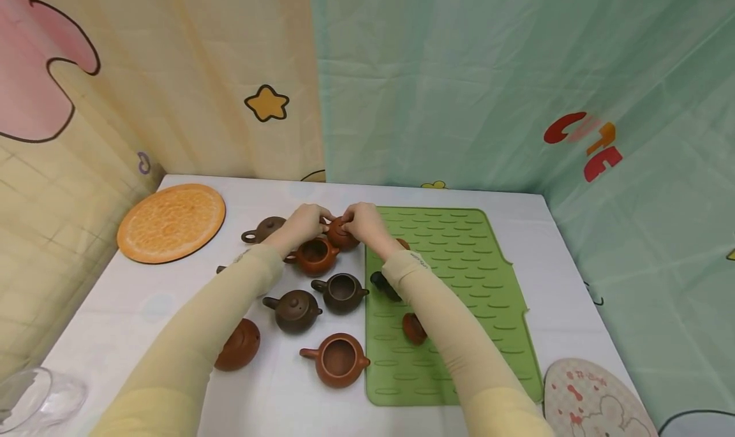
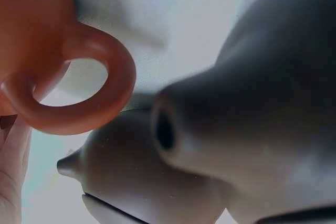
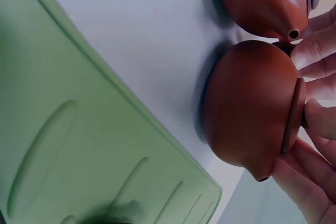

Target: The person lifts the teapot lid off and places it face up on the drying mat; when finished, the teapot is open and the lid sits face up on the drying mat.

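Note:
At the back of the table stands a reddish-brown teapot [image 3: 249, 100] with its lid [image 3: 294, 116] on top. My right hand [image 1: 370, 226] pinches the lid's knob, other fingers lying near the spout. On the handle side, my left hand [image 1: 304, 223] holds the same teapot by its handle, partly hidden. Just in front is a lidless orange-brown teapot [image 1: 314, 266]; its ring handle [image 2: 118, 87] shows large in the left wrist view. A dark brown teapot [image 1: 270, 228] sits left of my left hand.
A lidless dark teapot [image 1: 342, 293], a lidded dark teapot [image 1: 295, 311], a lidless reddish teapot [image 1: 339, 360] and a reddish-brown pot [image 1: 238, 346] stand nearer. Right lies a green mat [image 1: 459, 233] with a black piece [image 1: 386, 286] and a reddish piece [image 1: 413, 328]. An orange disc [image 1: 172, 223] lies back left.

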### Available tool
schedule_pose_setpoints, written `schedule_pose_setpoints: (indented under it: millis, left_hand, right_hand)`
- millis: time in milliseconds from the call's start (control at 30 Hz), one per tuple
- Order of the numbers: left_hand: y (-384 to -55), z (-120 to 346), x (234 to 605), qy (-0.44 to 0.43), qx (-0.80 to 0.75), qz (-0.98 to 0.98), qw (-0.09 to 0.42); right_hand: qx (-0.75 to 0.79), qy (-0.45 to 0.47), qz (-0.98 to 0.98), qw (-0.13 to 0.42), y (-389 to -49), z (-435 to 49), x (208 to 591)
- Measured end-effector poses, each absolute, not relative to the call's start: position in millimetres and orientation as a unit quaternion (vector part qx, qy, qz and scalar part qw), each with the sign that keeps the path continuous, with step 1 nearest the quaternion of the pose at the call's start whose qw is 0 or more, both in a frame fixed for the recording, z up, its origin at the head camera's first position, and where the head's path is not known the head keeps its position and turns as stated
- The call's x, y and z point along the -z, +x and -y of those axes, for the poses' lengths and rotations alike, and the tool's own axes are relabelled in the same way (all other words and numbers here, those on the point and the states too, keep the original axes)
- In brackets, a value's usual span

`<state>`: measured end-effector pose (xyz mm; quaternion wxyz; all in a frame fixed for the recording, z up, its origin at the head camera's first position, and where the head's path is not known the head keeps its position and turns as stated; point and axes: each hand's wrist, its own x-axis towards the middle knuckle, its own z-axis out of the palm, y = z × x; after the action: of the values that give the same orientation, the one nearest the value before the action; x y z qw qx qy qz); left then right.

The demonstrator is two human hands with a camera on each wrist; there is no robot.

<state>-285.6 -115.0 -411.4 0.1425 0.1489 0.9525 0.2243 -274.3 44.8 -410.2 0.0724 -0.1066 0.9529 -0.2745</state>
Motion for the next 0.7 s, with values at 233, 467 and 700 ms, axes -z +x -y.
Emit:
schedule_pose_setpoints:
  millis: [233, 467, 700]
  left_hand:
    - [-286, 115, 412, 0.152, -0.225, -0.952, 0.141]
    - [-288, 114, 412, 0.153, -0.230, -0.950, 0.142]
    - [-285, 115, 409, 0.141, -0.243, -0.947, 0.154]
  right_hand:
    - [0.352, -0.083, -0.928, 0.094, -278, -57, 409]
    - [0.598, 0.025, -0.780, 0.180, -288, -103, 392]
    - [0.705, 0.067, -0.669, 0.224, -291, -159, 400]
